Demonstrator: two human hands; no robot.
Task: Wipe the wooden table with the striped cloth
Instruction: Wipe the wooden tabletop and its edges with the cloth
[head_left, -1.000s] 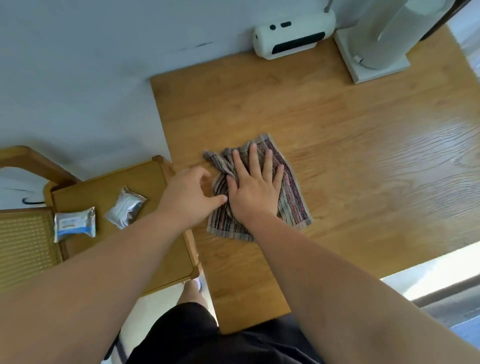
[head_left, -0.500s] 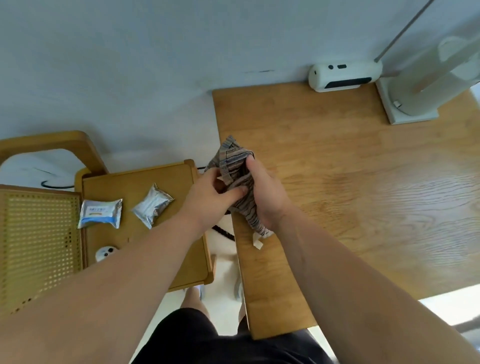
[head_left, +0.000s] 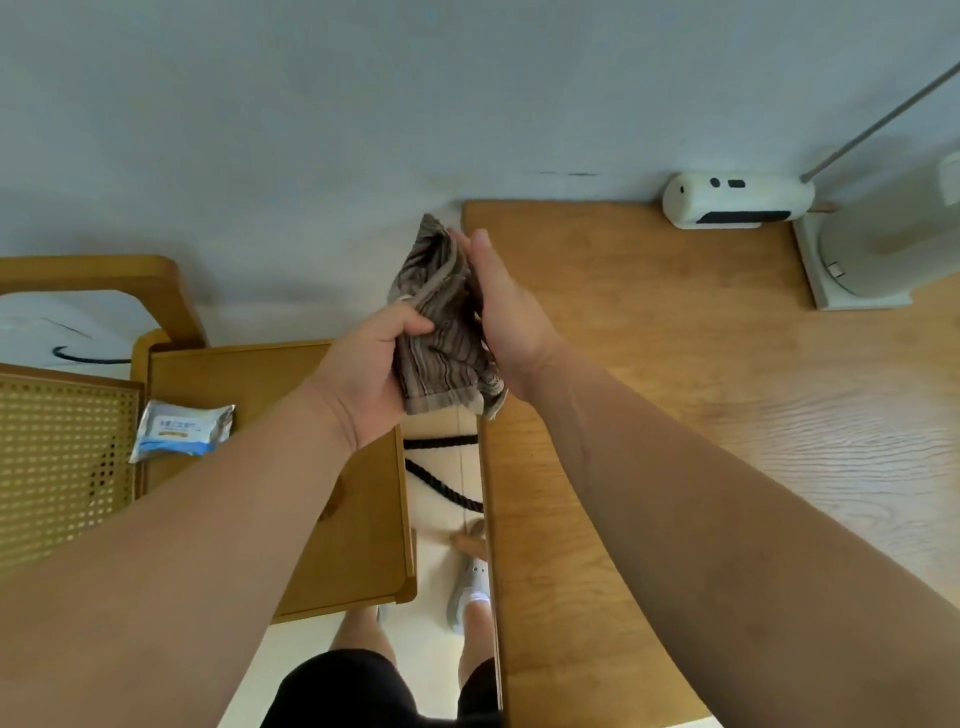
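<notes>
Striped cloth: bunched, lifted clear of the wooden table, held over that table's left edge near its far corner.
Left hand: fingers and thumb curled round the cloth's lower left part.
Right hand: fingers straight, palm flat against the cloth's right side.
White device: on the table's far edge.
Side table bearing a wipes packet: left of the wooden table, apart from it.
</notes>
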